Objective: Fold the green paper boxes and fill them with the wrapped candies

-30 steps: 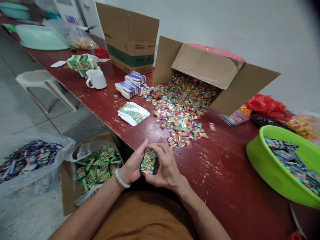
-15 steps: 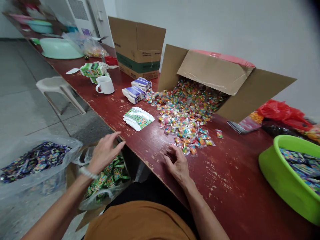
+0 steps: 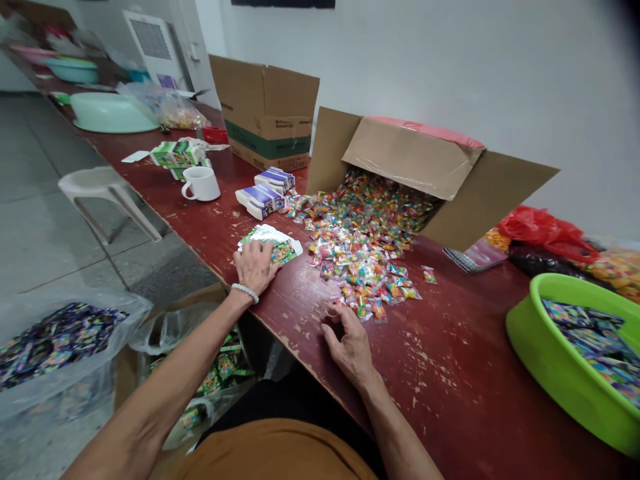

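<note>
My left hand (image 3: 255, 267), with a beaded bracelet at the wrist, lies over the near edge of a flattened green-and-white carton (image 3: 285, 249). Its fingers are apart and rest on the carton; the fingertips are partly hidden. My right hand (image 3: 349, 343) hovers at or just above the table, fingers loosely curved and apart, nothing in them. Just beyond its fingertips begins a spread of small clear-wrapped colourful candies (image 3: 367, 263). They spill from a cardboard box (image 3: 410, 160) tipped on its side.
On the red table (image 3: 450, 373) stand a white mug (image 3: 201, 184), purple-and-white cartons (image 3: 261, 201), an upright cardboard box (image 3: 270, 127) and a green basin (image 3: 555, 360) of packets. Bags of packets (image 3: 55, 340) and a stool (image 3: 97, 181) are left of the table.
My left hand has moved forward and right from beside the table edge onto the flattened carton. My right hand stays almost where it was. The view has shifted slightly.
</note>
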Available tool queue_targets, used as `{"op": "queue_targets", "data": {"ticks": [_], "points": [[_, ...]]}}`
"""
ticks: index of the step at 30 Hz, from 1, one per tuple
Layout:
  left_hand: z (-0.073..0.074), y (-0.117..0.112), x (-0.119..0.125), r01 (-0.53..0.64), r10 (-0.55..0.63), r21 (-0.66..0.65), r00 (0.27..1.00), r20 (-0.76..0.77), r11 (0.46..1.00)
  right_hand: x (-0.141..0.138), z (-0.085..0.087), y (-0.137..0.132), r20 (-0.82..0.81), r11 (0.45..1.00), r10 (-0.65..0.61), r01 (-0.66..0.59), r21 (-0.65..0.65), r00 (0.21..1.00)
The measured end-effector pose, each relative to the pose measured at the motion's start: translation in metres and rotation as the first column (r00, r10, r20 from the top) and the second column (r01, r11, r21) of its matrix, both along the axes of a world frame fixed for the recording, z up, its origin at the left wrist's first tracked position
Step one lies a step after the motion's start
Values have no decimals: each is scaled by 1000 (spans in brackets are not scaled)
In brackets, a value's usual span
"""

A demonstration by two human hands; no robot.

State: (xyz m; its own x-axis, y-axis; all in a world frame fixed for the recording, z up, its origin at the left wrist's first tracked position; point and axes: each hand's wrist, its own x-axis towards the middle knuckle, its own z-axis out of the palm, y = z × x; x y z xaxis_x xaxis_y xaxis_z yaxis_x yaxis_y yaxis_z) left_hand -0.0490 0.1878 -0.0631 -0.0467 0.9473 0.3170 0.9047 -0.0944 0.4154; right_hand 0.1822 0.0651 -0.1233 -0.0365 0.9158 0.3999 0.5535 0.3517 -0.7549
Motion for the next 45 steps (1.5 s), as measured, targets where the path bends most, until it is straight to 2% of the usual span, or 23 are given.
{"op": "queue_targets", "data": {"ticks": [2,4,6,7,8,9,11,12,13,14,16,17,19,22,25,31,33,36,38,40,42,45], "points": [[-2,-15,5,2,-3,4,982,189,1000,-1,-1,-1,-81,999,-44,43,-16,996],[-4,-38,11,23,-17,-18,957,289,1000,-5,2,-5,-211,993,-105,90,-81,972],[-5,-68,17,120,-84,-57,902,424,991,-11,12,-11,-391,983,-125,60,-173,912],[-4,-84,19,222,-133,-87,807,575,971,-15,19,-14,-487,978,-112,11,-207,866],[-2,-100,21,348,-154,-132,682,715,928,-19,27,-17,-571,973,-91,-48,-224,816],[0,-115,24,488,-136,-180,543,828,854,-22,35,-21,-636,968,-67,-105,-228,769],[6,-137,27,755,-16,-197,265,964,625,-26,49,-26,-700,951,-26,-199,-237,713],[8,-144,29,843,58,-166,159,986,511,-27,55,-28,-708,942,-2,-237,-239,706],[10,-150,32,902,122,-124,81,989,414,-28,59,-30,-704,933,28,-271,-237,710],[11,-153,34,934,171,-89,31,985,346,-28,62,-32,-693,925,62,-302,-231,719],[9,-157,41,956,234,-58,-12,972,289,-28,64,-36,-676,912,119,-349,-215,727],[7,-158,44,954,250,-52,-25,968,295,-28,65,-39,-675,907,132,-363,-213,726],[3,-160,49,932,256,-44,-53,965,360,-28,66,-43,-695,891,129,-391,-232,708],[-1,-162,52,894,185,-38,-50,981,446,-29,67,-48,-748,852,101,-445,-276,656],[2,-161,52,879,99,-54,8,995,475,-31,68,-49,-786,848,87,-459,-264,613],[4,-158,56,803,55,-155,151,987,575,-30,66,-47,-762,901,109,-387,-195,638],[3,-158,57,780,68,-191,188,980,596,-30,65,-48,-771,893,94,-396,-215,629],[4,-158,59,745,46,-211,236,971,633,-29,62,-48,-786,851,62,-444,-280,615],[7,-156,57,749,-11,-191,256,967,635,-28,63,-45,-778,867,31,-405,-291,627],[11,-154,55,740,-41,-165,252,967,652,-26,65,-42,-773,910,-13,-313,-272,634],[15,-154,52,682,-25,-139,225,974,718,-24,67,-38,-790,930,-64,-251,-270,610],[19,-157,50,565,-17,-96,191,982,820,-23,70,-36,-821,928,-124,-227,-294,558]]}}
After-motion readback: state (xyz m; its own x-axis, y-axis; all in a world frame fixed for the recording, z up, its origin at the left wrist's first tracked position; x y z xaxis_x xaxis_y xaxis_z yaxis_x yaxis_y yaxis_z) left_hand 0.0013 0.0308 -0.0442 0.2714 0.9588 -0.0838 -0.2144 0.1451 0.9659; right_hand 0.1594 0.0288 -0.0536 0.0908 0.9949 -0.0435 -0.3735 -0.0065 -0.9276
